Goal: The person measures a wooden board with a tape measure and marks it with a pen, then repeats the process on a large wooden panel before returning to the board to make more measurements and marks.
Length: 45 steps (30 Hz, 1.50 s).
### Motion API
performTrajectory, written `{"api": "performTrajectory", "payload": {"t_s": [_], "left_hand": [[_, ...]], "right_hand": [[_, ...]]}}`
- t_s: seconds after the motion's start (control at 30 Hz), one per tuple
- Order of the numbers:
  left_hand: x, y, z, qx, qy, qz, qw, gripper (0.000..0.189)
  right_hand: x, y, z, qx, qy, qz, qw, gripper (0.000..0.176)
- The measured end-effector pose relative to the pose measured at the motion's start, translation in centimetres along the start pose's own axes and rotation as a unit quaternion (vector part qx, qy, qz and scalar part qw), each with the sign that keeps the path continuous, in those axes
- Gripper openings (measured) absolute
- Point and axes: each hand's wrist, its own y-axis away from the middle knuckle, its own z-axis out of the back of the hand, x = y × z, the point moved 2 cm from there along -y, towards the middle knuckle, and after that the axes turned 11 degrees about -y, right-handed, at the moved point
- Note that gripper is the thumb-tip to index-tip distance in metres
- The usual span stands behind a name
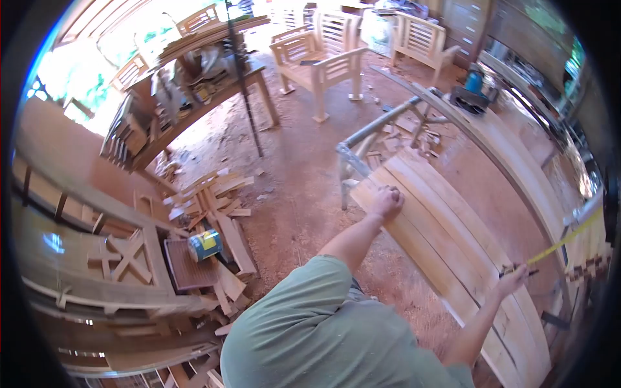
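Note:
Long pale wooden planks (pixel 446 223) lie side by side on a metal frame (pixel 372 136). My left hand (pixel 388 202) rests on their far left end, with its fingers curled closed. Whether anything is inside those fingers I cannot make out. Over the right edge of the planks, my right hand (pixel 513 281) is closed at the end of a yellow tape measure (pixel 564 241). The tape's blade stretches from there up toward the right edge of the view. A thin dark item (pixel 533 272) also pokes out by the right fingers, too small to name.
Beyond the frame stand wooden armchairs (pixel 320 58). A cluttered workbench (pixel 194 116) is at the upper left. Wood offcuts (pixel 217 194) and a tin can (pixel 205 245) lie to my left. A blue-green power tool (pixel 474 81) sits at the upper right beside long boards.

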Motion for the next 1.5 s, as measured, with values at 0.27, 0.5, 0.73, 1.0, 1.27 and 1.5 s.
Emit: {"api": "performTrajectory", "payload": {"t_s": [0.27, 0.5, 0.73, 1.0, 1.27, 1.5], "left_hand": [[1.8, -0.7, -0.9, 0.09, -0.004, 0.028, 0.996, 0.027], [0.3, -0.2, 0.3, 0.004, -0.017, -0.04, 0.999, 0.035], [1.4, -0.6, -0.8, 0.01, -0.015, -0.037, 0.999, 0.033], [1.5, -0.7, -1.1, -0.007, -0.021, -0.038, 0.999, 0.033], [0.9, -0.7, -0.4, 0.003, -0.029, -0.05, 0.998, 0.035], [0.5, -0.6, 0.0, 0.011, -0.032, -0.022, 0.999, 0.036]], "right_hand": [[-4.9, -6.7, -1.3, -0.012, -0.134, -0.015, 0.991, 0.022], [2.1, -11.0, -5.3, -0.127, 0.015, 0.14, 0.982, 0.041], [4.4, -13.2, -5.7, -0.136, 0.05, 0.121, 0.982, 0.044], [2.9, -14.1, -5.2, -0.146, 0.032, 0.075, 0.986, 0.045], [3.4, -13.6, -5.1, -0.112, -0.049, 0.06, 0.991, 0.042], [3.5, -14.1, -5.4, -0.128, -0.093, 0.049, 0.986, 0.04]]}}
